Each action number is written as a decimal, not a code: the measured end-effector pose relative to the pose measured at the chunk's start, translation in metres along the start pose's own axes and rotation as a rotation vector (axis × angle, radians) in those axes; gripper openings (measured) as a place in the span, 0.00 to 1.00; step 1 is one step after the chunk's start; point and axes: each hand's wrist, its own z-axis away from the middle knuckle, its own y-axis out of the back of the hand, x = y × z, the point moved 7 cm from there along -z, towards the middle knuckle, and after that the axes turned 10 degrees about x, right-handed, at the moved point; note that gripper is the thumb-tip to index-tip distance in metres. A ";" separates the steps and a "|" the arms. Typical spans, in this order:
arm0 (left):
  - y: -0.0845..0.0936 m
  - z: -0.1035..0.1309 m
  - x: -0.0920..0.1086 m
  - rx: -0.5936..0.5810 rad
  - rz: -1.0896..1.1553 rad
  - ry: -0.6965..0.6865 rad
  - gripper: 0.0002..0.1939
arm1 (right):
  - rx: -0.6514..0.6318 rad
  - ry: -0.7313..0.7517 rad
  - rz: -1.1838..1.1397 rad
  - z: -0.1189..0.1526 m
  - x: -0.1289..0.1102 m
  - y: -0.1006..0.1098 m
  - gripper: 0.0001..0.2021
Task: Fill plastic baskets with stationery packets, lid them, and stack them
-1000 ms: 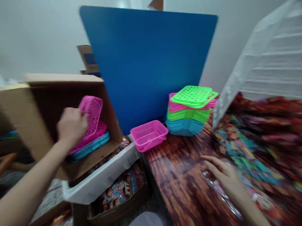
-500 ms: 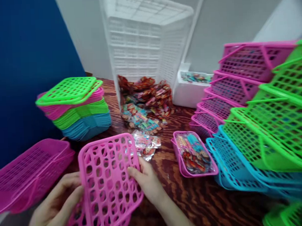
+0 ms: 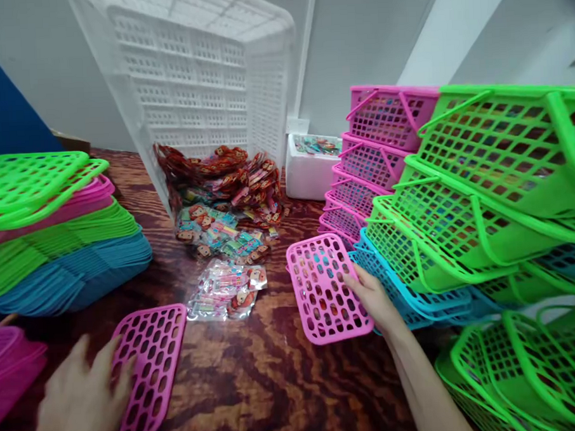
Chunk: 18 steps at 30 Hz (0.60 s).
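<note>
My right hand grips the right edge of a pink perforated lid, thumb on top. That lid lies over the small pink basket of packets, whose coloured contents show through the holes. A second pink lid lies on the wood-grain table at the lower left. My left hand, slightly blurred, is over that lid's left side with fingers spread; whether it touches the lid I cannot tell. Clear packets with doll-face pictures lie between the two lids.
A tipped white crate spills red and turquoise packets onto the table. Stacked lids stand at left beside a pink basket. Pink baskets and green baskets pile up at right. A white box stands behind.
The two pink lids, earlier together in my hands, are now apart. My right hand has carried one over the small basket; the other lies on the table by my left hand. The view has turned right.
</note>
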 end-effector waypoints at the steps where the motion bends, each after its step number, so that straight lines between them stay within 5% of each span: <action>1: -0.006 0.004 0.028 0.014 0.008 -0.079 0.18 | 0.017 0.050 0.043 -0.007 0.004 -0.001 0.22; 6: -0.096 0.049 0.169 -0.460 0.391 -0.286 0.17 | -0.035 0.011 -0.020 -0.015 0.023 -0.019 0.20; 9: -0.121 0.070 0.226 -0.491 0.511 -0.505 0.21 | -0.044 -0.101 -0.156 0.000 0.029 -0.028 0.19; 14: -0.113 0.069 0.251 -0.194 0.573 -0.505 0.21 | -0.052 -0.300 -0.428 0.040 0.033 -0.052 0.19; 18: -0.106 0.069 0.257 -0.151 0.460 -0.664 0.22 | 0.038 -0.351 -0.569 0.047 0.030 -0.057 0.20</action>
